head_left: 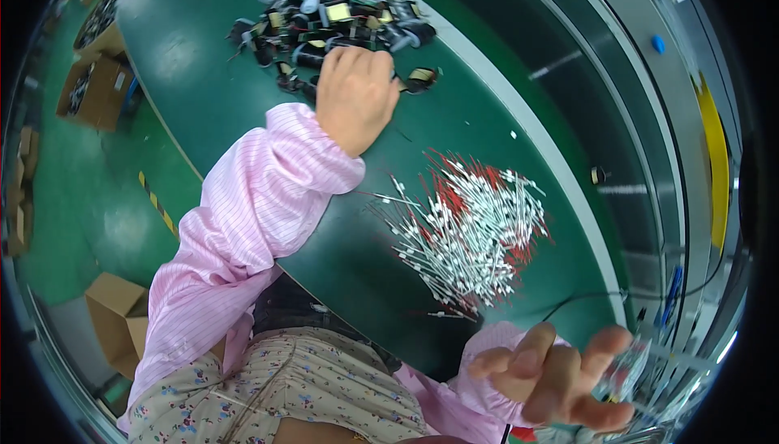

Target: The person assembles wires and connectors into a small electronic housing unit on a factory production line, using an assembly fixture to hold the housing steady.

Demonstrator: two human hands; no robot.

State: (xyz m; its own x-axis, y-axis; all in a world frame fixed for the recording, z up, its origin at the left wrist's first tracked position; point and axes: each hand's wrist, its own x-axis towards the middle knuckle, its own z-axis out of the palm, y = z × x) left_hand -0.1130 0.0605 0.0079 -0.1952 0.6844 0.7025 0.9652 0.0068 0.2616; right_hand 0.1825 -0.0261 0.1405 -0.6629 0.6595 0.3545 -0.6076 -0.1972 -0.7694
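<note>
the pile of black parts lies on the tabletop at 12 o'clock from the nearer left hand, whose hold i cannot tell, with the right hand loosely spread at 5 o'clock

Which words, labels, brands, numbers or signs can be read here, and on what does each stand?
No text can be read.
White label on the cardboard box: too small to read.
Yellow patches on the black components: blurred, no writing discernible.
</note>
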